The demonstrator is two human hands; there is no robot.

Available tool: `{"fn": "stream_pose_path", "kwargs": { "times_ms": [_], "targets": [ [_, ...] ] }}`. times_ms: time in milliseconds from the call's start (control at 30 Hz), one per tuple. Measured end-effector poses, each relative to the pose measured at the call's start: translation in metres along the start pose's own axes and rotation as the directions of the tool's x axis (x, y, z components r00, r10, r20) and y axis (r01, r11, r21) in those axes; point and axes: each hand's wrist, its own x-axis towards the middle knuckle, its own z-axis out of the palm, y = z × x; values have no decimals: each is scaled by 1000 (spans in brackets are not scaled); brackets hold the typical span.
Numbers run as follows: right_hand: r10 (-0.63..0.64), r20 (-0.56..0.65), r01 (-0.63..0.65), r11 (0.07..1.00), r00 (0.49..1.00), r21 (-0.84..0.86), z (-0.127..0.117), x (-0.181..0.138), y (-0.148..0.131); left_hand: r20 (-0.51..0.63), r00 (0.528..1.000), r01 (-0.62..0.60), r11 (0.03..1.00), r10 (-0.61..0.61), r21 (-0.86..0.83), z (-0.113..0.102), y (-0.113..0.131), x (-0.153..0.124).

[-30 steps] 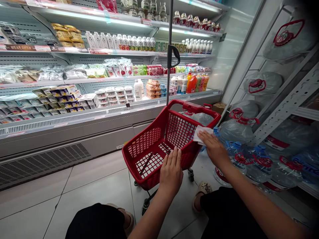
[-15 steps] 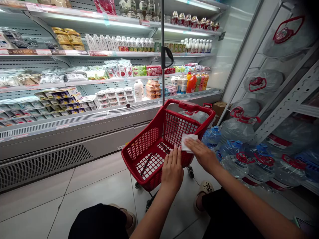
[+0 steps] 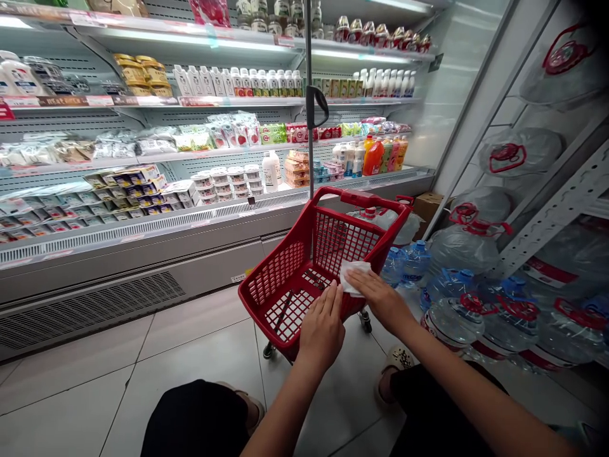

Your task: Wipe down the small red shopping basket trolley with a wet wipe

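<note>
A red plastic shopping cart (image 3: 280, 276) with a lattice basket stands tilted in front of me, its handle at the far side. My left hand (image 3: 322, 330) lies over the basket's near rim, fingers stretched out and close together, the thumb hidden. In my right hand (image 3: 380, 295) is a folded white wipe (image 3: 351, 271), pressed under the fingers against the rim on the right. The two hands' fingertips are close to each other. Through the grid of the basket floor, dark bars (image 3: 284, 311) show.
An open chiller (image 3: 200, 257) with stocked shelves runs along the back, a grey pole with a loop handle (image 3: 316, 106) before it. Big water bottles (image 3: 451, 320) crowd the right side by a white metal rack (image 3: 561, 190). My knees and shoes frame the tiled floor (image 3: 190, 336).
The view has turned slightly left. My right hand has slid the wipe a little left along the rim, towards my left hand. My left hand has shifted slightly left.
</note>
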Motion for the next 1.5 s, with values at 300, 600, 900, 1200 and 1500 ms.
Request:
{"fn": "stream_pose_path", "kwargs": {
  "times_ms": [300, 600, 900, 1200, 1500],
  "targets": [
    [99, -63, -100, 995, 993, -1, 3, 9, 11, -21, 1000, -2, 1000, 2, 20, 0, -8, -15],
    [60, -44, -59, 998, 997, 24, 3, 8, 15, 23, 1000, 16, 999, -16, 28, -1, -6, -12],
    [-21, 6, 20, 993, 1000, 116, 13, 5, -18, 0, 1000, -15, 999, 15, 45, 1, -6, -12],
    [66, -53, -61, 994, 996, 92, 22, 6, -14, -16, 1000, -4, 996, 6, 94, -8, -18, -36],
    [134, -50, -125, 980, 990, 152, 16, 10, 5, -29, 1000, 4, 994, -1, 111, -6, -16, -41]
  ]
}}
